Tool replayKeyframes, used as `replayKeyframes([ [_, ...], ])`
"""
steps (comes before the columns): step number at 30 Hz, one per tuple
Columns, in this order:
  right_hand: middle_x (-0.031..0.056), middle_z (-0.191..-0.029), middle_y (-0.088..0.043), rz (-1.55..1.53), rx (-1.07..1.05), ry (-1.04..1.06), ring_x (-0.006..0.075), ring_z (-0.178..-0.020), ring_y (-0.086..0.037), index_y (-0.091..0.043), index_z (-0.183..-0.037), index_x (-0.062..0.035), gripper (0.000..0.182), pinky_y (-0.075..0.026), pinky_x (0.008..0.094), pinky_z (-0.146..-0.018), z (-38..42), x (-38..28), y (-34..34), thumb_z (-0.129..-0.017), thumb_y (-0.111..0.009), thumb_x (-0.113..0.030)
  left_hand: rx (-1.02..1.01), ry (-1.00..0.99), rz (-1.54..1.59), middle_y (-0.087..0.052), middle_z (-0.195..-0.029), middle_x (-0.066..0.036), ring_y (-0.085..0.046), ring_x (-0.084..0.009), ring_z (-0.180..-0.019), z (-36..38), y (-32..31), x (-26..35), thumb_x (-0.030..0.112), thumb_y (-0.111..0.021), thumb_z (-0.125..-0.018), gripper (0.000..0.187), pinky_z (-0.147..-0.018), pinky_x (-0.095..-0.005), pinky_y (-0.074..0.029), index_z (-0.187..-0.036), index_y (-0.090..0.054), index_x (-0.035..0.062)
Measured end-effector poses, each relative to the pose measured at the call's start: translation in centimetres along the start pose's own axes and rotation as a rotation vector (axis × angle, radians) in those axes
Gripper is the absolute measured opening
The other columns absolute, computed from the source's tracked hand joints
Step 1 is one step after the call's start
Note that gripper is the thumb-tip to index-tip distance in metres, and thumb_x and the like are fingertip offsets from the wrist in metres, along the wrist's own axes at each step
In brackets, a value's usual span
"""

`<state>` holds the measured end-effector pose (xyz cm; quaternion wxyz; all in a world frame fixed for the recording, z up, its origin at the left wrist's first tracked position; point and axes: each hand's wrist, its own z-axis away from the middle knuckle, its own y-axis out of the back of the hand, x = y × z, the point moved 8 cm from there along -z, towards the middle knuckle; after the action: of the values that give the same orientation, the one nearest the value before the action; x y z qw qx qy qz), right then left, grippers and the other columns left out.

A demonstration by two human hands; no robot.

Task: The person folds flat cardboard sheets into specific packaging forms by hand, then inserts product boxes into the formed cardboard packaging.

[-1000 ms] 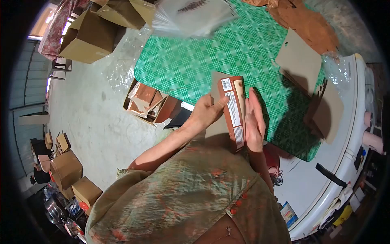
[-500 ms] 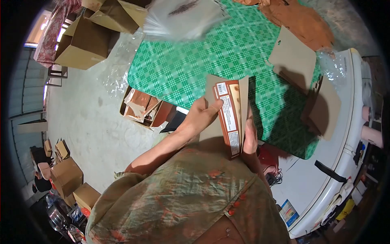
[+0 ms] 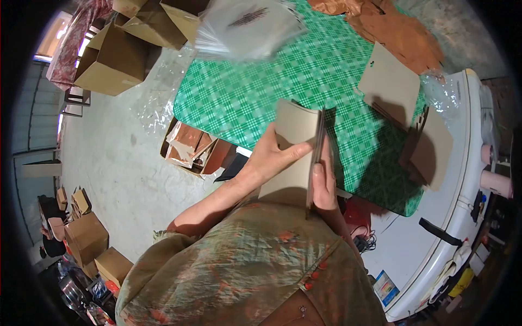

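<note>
Several flat brown-grey cardboard pieces stand in front of my body at the near edge of the green checked tabletop. My left hand grips the left piece, its thumb lying across the plain inner face and its fingers behind. On the other side my right hand presses its fingers along the right face of the pieces, whose thin edges point up at me. No printed face shows now. More plain cardboard pieces lie on the table's right side, with another stack beside them.
Clear plastic sleeves lie at the table's far side, near crumpled brown paper. Opened cartons stand at the upper left. A box of brown scraps sits left of the table. A white appliance borders the right.
The brown printed face with white labels has turned out of sight, and the pieces stand edge-on. My left thumb has shifted slightly right, onto a plain face.
</note>
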<state>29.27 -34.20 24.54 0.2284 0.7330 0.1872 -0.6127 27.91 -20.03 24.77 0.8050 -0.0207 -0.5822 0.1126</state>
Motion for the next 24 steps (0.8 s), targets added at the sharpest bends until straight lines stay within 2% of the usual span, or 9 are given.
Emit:
replayKeyframes([
  [1, 0.0248, -0.159, -0.015, 0.178, -0.033, 0.038, 0.0393, -0.148, -0.017, -0.01, -0.155, 0.0019, 0.065, -0.019, 0.0463, -0.119, 0.0, -0.3, -0.1, -0.102, -0.041, -0.018, 0.007, -0.004, -0.058, -0.054, -0.13, -0.019, -0.053, -0.0255, -0.122, 0.0, 0.1, -0.3, 0.052, -0.083, -0.074, 0.102, -0.102, -0.038, -0.043, -0.141, -0.034, -0.0063],
  [3, 0.0273, -0.159, -0.01, 0.362, -0.021, -0.003, 0.0434, -0.147, -0.016, -0.008, -0.155, 0.0016, 0.068, -0.024, 0.0477, -0.117, 0.0, -1.0, -0.8, -0.099, -0.045, -0.007, 0.02, -0.017, -0.174, -0.056, -0.127, -0.018, -0.054, -0.0246, -0.119, -0.2, 0.3, -0.8, 0.047, -0.086, -0.073, 0.099, -0.101, -0.0372, -0.045, -0.138, -0.036, -0.0067],
  [4, 0.0265, -0.159, -0.012, 0.394, -0.006, 0.014, 0.043, -0.147, -0.017, -0.011, -0.155, 0.0023, 0.067, -0.022, 0.0481, -0.118, 0.1, -0.9, -1.2, -0.098, -0.045, -0.005, 0.023, -0.007, -0.342, -0.058, -0.123, -0.017, -0.057, -0.0225, -0.115, -0.3, 0.3, -0.9, 0.04, -0.087, -0.074, 0.091, -0.098, -0.0357, -0.047, -0.136, -0.038, -0.0063],
  [6, 0.0259, -0.16, -0.012, 0.376, 0.024, -0.012, 0.0437, -0.147, -0.017, -0.013, -0.155, 0.0013, 0.071, -0.021, 0.0479, -0.118, 0.0, -1.0, -1.6, -0.093, -0.047, 0.001, 0.026, -0.008, -0.306, -0.059, -0.122, -0.017, -0.058, -0.0209, -0.113, -0.7, 0.5, -1.7, 0.038, -0.085, -0.078, 0.087, -0.096, -0.0352, -0.048, -0.135, -0.038, -0.0064],
  [9, 0.0259, -0.16, -0.01, 0.412, 0.0, 0.006, 0.0439, -0.147, -0.018, -0.01, -0.155, 0.0007, 0.073, -0.024, 0.0466, -0.117, -0.1, -1.5, -1.7, -0.092, -0.047, 0.002, 0.028, -0.002, -0.297, -0.061, -0.12, -0.015, -0.058, -0.0185, -0.112, -0.9, 0.7, -2.8, 0.031, -0.08, -0.085, 0.074, -0.094, -0.0344, -0.049, -0.134, -0.039, -0.0058],
  [14, 0.0201, -0.16, -0.021, 0.278, 0.034, 0.048, 0.0327, -0.146, -0.026, -0.027, -0.152, 0.0036, 0.062, -0.028, 0.0399, -0.116, -0.2, -1.2, -1.0, -0.093, -0.046, 0.002, 0.032, 0.048, -0.285, -0.061, -0.123, -0.014, -0.058, -0.018, -0.113, -1.4, 1.2, -4.3, 0.027, -0.077, -0.088, 0.068, -0.095, -0.0342, -0.05, -0.135, -0.04, -0.0049],
  [15, 0.0224, -0.159, -0.019, 0.22, 0.017, 0.043, 0.0366, -0.147, -0.024, -0.026, -0.151, 0.0055, 0.059, -0.027, 0.0421, -0.116, -0.2, -0.7, -0.6, -0.097, -0.047, -0.004, 0.033, 0.045, -0.273, -0.061, -0.123, -0.014, -0.058, -0.0179, -0.113, -1.4, 1.2, -4.4, 0.026, -0.076, -0.088, 0.067, -0.095, -0.0342, -0.05, -0.135, -0.04, -0.0048],
  [20, 0.0207, -0.16, -0.019, 0.088, 0.029, 0.008, 0.0329, -0.148, -0.02, -0.021, -0.153, 0.0042, 0.058, -0.019, 0.0414, -0.119, -0.2, 0.0, 0.3, -0.101, -0.042, -0.011, 0.009, -0.13, -0.041, -0.061, -0.123, -0.012, -0.058, -0.0167, -0.112, -1.3, 0.5, -2.3, 0.022, -0.075, -0.09, 0.063, -0.096, -0.0338, -0.049, -0.135, -0.04, -0.0042],
  [24, 0.0212, -0.16, -0.019, 0.052, 0.042, -0.03, 0.034, -0.148, -0.019, -0.017, -0.154, 0.0045, 0.061, -0.017, 0.0419, -0.119, 0.1, 0.5, 0.5, -0.101, -0.041, -0.013, 0.01, -0.125, -0.014, -0.061, -0.123, -0.01, -0.057, -0.0144, -0.112, -1.5, 0.5, -3.4, 0.023, -0.075, -0.09, 0.064, -0.098, -0.0342, -0.048, -0.136, -0.04, -0.0043],
])
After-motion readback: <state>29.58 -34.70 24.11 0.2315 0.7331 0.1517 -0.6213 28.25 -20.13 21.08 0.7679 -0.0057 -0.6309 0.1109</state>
